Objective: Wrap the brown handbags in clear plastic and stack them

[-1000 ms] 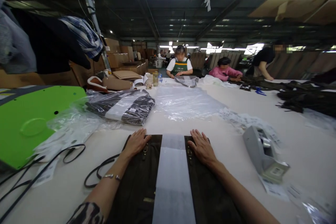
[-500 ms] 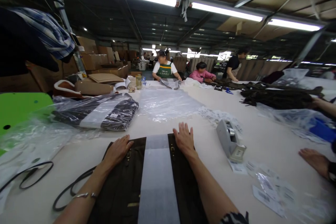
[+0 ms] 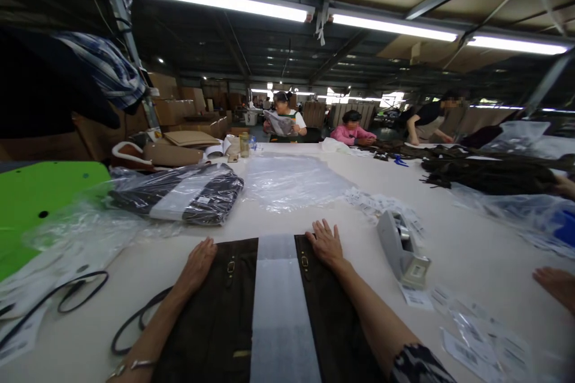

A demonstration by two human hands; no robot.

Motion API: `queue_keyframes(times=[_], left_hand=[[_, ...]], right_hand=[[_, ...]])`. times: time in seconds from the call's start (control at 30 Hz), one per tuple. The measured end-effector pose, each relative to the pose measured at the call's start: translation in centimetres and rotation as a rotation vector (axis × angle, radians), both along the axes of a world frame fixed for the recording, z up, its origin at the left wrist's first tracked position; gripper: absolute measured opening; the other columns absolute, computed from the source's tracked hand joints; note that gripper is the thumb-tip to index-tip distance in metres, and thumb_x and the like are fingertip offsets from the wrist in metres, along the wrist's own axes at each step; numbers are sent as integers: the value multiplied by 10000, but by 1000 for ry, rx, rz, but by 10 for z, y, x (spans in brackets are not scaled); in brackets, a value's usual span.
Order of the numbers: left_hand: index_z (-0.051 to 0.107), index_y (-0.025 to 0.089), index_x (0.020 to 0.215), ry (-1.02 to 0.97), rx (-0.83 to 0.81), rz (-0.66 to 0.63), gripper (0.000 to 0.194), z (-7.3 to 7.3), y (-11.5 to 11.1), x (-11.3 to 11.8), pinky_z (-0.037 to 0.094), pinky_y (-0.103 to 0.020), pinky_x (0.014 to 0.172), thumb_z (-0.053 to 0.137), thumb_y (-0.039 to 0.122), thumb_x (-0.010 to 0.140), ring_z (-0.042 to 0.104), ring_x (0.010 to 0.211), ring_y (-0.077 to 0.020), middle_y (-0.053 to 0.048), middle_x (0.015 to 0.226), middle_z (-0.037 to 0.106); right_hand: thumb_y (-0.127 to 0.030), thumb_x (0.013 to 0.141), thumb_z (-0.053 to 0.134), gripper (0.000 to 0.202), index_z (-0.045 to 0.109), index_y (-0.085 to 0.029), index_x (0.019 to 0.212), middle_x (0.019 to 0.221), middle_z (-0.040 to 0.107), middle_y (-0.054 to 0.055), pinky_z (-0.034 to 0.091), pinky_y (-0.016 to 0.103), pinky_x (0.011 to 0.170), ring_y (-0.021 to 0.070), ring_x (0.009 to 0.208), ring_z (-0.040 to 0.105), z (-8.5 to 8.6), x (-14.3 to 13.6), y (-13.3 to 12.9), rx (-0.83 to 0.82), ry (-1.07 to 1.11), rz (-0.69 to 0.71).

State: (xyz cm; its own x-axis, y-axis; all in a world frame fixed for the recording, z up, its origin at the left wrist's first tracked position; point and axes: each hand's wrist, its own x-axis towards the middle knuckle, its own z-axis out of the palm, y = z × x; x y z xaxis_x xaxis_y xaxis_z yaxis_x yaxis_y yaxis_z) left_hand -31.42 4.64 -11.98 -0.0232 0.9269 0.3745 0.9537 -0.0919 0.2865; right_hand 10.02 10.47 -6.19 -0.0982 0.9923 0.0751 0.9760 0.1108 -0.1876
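Observation:
A folded dark garment (image 3: 224, 305) with small buckled straps lies flat in front of me, a whitish translucent strip (image 3: 281, 305) running down its middle. My left hand (image 3: 196, 266) rests along the garment's upper left edge, fingers stretched forward. On its upper right corner, beside a brass buckle (image 3: 304, 261), my right hand (image 3: 327, 244) lies flat with the fingers spread. Neither hand grips anything. A dark cord (image 3: 128, 329) loops out on the table to the left, partly behind my left forearm.
Beyond the garment lies a clear plastic bag (image 3: 291, 182); a bagged dark garment (image 3: 215, 194) is left of it. To the right are a tape dispenser (image 3: 402, 251), labels (image 3: 467, 353) and another person's hand (image 3: 554, 284). Dark garments (image 3: 489, 176) are piled farther back. Several people work across the table.
My left hand has slid outward from the garment's top to its left edge, uncovering the left buckle. My right hand stays at the right corner. The person opposite has lifted a bagged item.

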Motion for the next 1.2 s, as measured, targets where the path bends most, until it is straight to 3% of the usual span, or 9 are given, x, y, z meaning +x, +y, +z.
queue_keyframes(times=[0.17,0.3,0.43,0.53,0.67,0.77,0.87,1.0,1.2], left_hand=[[555,93,1338,40,-138,37,543,-1,-11,19,353,-478,1139,282,366,956,390,1404,-281,-165,1469,481],[587,182,1318,231,-182,-53,478,45,1,40,281,-571,1142,356,393,956,387,1405,-312,-144,1446,517],[446,90,1429,305,-58,-130,548,109,59,94,227,-539,1173,364,388,976,282,1458,-295,-183,1533,376],[382,96,1467,314,-66,-180,536,128,122,143,206,-503,1191,389,308,974,220,1481,-266,-162,1569,312],[393,130,1462,296,-118,-133,515,104,190,180,321,-456,1151,435,192,953,281,1460,-255,-150,1564,334],[483,111,1386,269,-156,-22,441,76,215,180,443,-455,1049,441,121,948,446,1364,-285,-204,1485,449],[605,125,1208,256,-183,38,286,59,227,167,512,-461,949,547,234,950,617,1141,-254,-144,1267,628],[635,141,1098,239,-150,33,232,55,239,157,484,-470,966,583,299,936,614,1080,-228,-77,1130,658],[573,104,1227,130,-62,118,328,60,247,160,418,-437,992,403,205,965,519,1214,-287,-196,1251,587]], right_hand=[[-467,1027,141,584,369,-212,1500,1576,314,106,83,595,1156,277,1486,154,31,-1,27,-6,-6,-51],[-408,1034,139,560,372,-206,1501,1589,282,83,54,537,1184,248,1493,139,7,-6,27,131,-53,-30],[-379,1034,190,525,434,-211,1468,1551,358,67,100,549,1187,260,1472,221,-27,-3,27,124,-99,22],[-348,1031,218,502,444,-225,1462,1550,346,61,140,559,1183,270,1462,244,-35,1,32,155,-101,33],[-282,1012,288,469,475,-264,1442,1545,340,49,187,589,1166,293,1450,263,-38,6,39,146,-151,72],[-254,1002,313,464,497,-279,1426,1538,347,48,225,598,1153,309,1440,276,-44,10,42,142,-186,104],[-249,1001,308,459,526,-259,1406,1524,374,62,271,595,1138,319,1425,307,-51,13,46,148,-192,125],[-188,985,330,470,531,-286,1398,1495,431,72,297,609,1117,329,1396,370,-59,15,47,197,-189,165],[-156,967,340,481,574,-327,1350,1472,477,54,286,591,1131,306,1381,410,-55,12,44,169,-139,164]])
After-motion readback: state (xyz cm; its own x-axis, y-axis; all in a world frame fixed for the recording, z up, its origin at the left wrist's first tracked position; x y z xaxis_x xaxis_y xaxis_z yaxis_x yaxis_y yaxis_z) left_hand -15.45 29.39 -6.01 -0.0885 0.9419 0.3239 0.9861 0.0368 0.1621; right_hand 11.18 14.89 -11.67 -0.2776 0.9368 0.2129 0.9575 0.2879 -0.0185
